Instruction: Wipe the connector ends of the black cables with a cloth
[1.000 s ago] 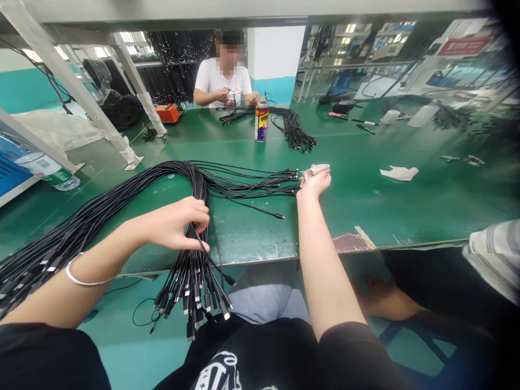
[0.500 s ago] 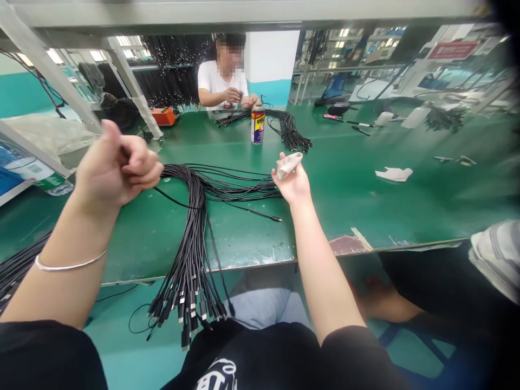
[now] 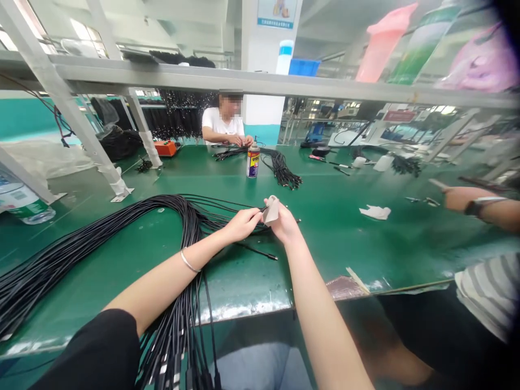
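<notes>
A big bundle of black cables (image 3: 122,227) lies across the green bench (image 3: 333,216), with its plug ends hanging over the front edge. My right hand (image 3: 284,223) is closed on a small pale cloth (image 3: 271,210) above the cables' far ends. My left hand (image 3: 242,223) has come up to it, fingers pinched on a thin black cable end right at the cloth. One loose cable (image 3: 255,251) lies on the bench just below both hands.
A spray can (image 3: 252,161) stands mid-bench beside another cable bundle (image 3: 284,172). A person in a white shirt (image 3: 222,125) works at the far side. A co-worker's forearm with a watch (image 3: 479,208) reaches in at right. A white scrap (image 3: 376,212) lies nearby; a bottle (image 3: 20,206) stands at far left.
My left hand went from the hanging plug ends, up and across, to meet my right hand at the cloth. The camera tilted upward, and a co-worker's arm came into view at right.
</notes>
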A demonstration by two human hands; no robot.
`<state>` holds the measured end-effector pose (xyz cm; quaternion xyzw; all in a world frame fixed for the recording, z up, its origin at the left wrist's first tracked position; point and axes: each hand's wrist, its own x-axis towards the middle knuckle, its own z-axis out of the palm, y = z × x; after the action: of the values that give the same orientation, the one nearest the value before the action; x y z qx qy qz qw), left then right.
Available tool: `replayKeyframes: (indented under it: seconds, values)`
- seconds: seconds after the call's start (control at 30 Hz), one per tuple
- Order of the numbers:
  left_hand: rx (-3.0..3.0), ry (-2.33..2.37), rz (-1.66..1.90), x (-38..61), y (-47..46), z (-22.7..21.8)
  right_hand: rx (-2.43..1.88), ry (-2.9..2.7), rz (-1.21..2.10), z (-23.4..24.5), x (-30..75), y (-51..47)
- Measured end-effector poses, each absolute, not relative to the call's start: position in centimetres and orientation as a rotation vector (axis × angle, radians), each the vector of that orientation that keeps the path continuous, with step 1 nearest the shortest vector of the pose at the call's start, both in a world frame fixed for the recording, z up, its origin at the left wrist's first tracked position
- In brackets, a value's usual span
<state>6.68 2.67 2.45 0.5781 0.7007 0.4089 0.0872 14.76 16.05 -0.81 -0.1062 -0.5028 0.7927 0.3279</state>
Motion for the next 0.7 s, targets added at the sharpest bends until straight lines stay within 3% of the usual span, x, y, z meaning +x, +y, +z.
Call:
replayKeyframes:
  seconds: [0.5, 0.7]
  values:
    - [1.755, 2.384, 0.965, 5.1, 1.6, 0.5, -0.495, -1.917, 1.263, -0.9, 15.1, 15.3]
    - [1.792, 2.564, 0.742, 5.5, 1.1, 1.2, -0.404, -1.807, 1.498, -1.0, 14.7, 15.1]
